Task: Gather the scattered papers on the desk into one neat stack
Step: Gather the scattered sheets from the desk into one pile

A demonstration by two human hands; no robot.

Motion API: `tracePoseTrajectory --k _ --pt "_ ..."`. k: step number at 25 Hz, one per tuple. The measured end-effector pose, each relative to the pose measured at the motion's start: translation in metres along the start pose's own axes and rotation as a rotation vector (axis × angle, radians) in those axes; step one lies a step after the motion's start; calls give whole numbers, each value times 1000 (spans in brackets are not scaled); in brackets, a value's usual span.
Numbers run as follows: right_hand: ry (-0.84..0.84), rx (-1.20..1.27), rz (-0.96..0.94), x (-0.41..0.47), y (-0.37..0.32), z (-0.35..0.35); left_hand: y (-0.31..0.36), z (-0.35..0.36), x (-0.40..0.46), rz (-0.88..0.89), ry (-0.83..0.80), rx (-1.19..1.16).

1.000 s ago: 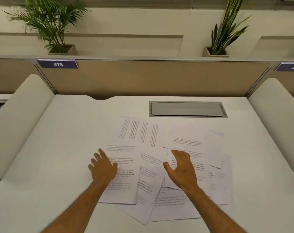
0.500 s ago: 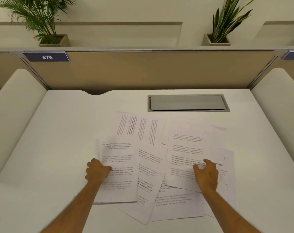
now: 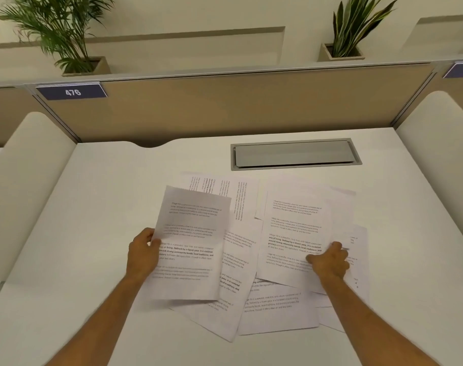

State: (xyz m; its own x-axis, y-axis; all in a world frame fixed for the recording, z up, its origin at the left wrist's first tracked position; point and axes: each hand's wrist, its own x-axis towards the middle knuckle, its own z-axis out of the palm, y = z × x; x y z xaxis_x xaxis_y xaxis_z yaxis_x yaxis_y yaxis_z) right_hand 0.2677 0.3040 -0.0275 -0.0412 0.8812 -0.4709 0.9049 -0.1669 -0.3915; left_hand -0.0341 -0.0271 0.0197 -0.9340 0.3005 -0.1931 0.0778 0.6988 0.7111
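Observation:
Several printed white sheets lie overlapping in the middle of the white desk (image 3: 66, 233). My left hand (image 3: 143, 253) pinches the left edge of one sheet (image 3: 190, 239), which is lifted and tilted above the others. My right hand (image 3: 329, 261) grips the lower right part of another printed sheet (image 3: 294, 228) that still rests on the pile. Under them lie a sideways sheet (image 3: 225, 188) at the back and two angled sheets (image 3: 272, 310) toward the front edge.
A grey cable-tray lid (image 3: 295, 154) is set into the desk behind the papers. A tan partition (image 3: 225, 101) with a "476" label (image 3: 71, 91) closes the back; white side panels (image 3: 27, 167) flank the desk. Two potted plants (image 3: 74, 35) stand on the ledge beyond.
Both hands went from hovering open to closing on sheets. The left sheet has risen off the pile and tilted up. My right hand slid rightward onto the right sheet.

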Motion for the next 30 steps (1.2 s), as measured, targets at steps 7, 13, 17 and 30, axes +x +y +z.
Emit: tracePoseTrajectory --k 7,13,17,30 --pt "-182 620 -35 -2 6 -19 8 4 -14 -34 -18 -163" --pt "-839 1201 -36 -30 6 -60 14 14 -26 -146 -124 -340" --pt "-1073 1356 -89 -60 5 -54 25 32 -43 -179 -241 -355" --pt "-749 814 -141 -73 -1 -24 64 63 -80 -60 -603 -548"
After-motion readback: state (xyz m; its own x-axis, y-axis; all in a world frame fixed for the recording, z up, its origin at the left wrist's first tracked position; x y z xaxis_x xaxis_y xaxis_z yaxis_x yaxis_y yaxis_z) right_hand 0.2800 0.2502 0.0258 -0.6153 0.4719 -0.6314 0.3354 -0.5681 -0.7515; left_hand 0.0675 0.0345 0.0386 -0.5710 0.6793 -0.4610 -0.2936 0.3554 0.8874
